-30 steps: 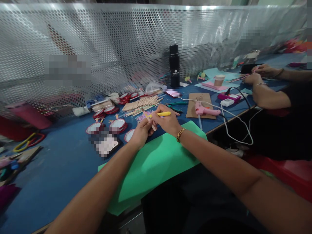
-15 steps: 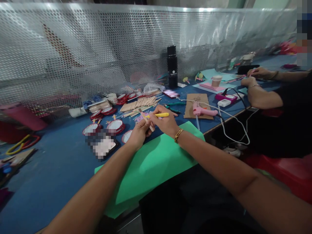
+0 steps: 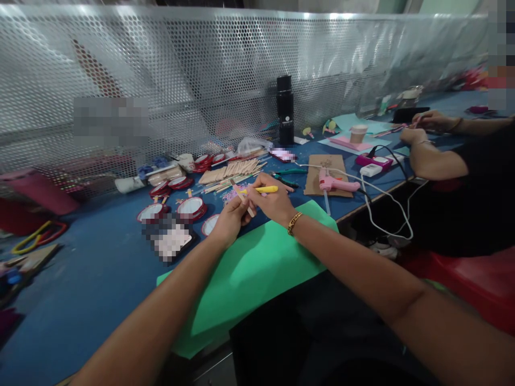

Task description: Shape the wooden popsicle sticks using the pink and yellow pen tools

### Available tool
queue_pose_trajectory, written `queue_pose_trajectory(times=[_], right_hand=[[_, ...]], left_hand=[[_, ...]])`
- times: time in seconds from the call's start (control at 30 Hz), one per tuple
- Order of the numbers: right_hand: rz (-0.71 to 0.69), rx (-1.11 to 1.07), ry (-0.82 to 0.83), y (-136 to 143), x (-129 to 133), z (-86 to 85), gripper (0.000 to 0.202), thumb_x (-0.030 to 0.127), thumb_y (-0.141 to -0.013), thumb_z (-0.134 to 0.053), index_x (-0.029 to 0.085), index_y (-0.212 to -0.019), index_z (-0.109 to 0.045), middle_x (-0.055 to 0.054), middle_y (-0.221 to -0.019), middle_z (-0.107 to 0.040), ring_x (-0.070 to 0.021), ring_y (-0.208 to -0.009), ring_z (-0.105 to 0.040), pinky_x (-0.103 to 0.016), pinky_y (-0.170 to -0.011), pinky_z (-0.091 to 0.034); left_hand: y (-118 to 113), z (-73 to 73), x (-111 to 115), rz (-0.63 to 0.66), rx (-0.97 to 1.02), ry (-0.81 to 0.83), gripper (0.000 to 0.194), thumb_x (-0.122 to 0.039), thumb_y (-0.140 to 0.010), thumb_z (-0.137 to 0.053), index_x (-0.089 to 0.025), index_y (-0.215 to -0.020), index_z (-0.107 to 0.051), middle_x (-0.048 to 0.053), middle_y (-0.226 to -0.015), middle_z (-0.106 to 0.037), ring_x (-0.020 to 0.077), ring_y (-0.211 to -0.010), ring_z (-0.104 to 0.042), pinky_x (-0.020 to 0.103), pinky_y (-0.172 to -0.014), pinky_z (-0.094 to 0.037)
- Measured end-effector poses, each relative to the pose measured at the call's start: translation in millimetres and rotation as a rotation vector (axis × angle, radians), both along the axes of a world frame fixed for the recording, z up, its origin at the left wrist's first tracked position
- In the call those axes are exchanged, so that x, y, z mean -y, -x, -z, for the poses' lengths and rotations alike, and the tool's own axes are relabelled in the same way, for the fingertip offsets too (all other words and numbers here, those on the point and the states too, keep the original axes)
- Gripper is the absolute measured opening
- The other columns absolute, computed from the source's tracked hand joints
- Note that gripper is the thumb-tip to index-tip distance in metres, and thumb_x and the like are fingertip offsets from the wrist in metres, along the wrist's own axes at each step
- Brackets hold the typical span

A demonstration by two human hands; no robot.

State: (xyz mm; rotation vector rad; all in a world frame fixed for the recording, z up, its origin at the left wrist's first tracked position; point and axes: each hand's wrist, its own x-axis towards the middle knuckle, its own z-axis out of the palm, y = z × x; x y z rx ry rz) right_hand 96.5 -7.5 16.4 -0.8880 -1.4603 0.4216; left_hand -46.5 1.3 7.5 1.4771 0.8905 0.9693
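Observation:
Between the fingers of my left hand (image 3: 233, 217) is a flat wooden craft stick (image 3: 242, 197), tilted, its upper end darker. My right hand (image 3: 271, 199) is closed round a yellow pen (image 3: 265, 189), whose tip end meets the stick; whether it leaves a mark is too small to see. Both hands are close together above the near edge of the blue table, over a green sheet (image 3: 257, 262). Just behind them lie small pink and purple bits (image 3: 235, 192) and a pile of wooden sticks (image 3: 241, 170). A round red-rimmed piece (image 3: 210, 224) is partly hidden by my left hand.
Several red-rimmed discs (image 3: 191, 208) lie to the left. A pink glue gun (image 3: 336, 182) rests on cardboard at right, near a white cable (image 3: 388, 198). A black flask (image 3: 285, 112) stands at the back. A co-worker's hands (image 3: 418, 131) are at far right.
Hardly anything differs: my hands, the stick and the pen keep nearly the same place. The co-worker's hands have shifted slightly.

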Motion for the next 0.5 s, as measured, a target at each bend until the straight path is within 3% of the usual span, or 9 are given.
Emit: queue_pose_trajectory(times=[0.5], right_hand=[[0.01,0.006,0.02,0.1,1.3,-0.8,0.021,0.028,-0.085,-0.057,0.024,-0.068,-0.044,0.006,-0.059,-0.054,-0.0143,-0.06,-0.055,-0.028,-0.063,-0.045]], left_hand=[[0.2,-1.6,1.7,-0.015,-0.014,-0.003,0.031,-0.048,-0.082,-0.064,-0.019,-0.071,-0.059,-0.003,-0.058,-0.052,0.0084,-0.046,-0.039,0.02,-0.042,-0.027]])
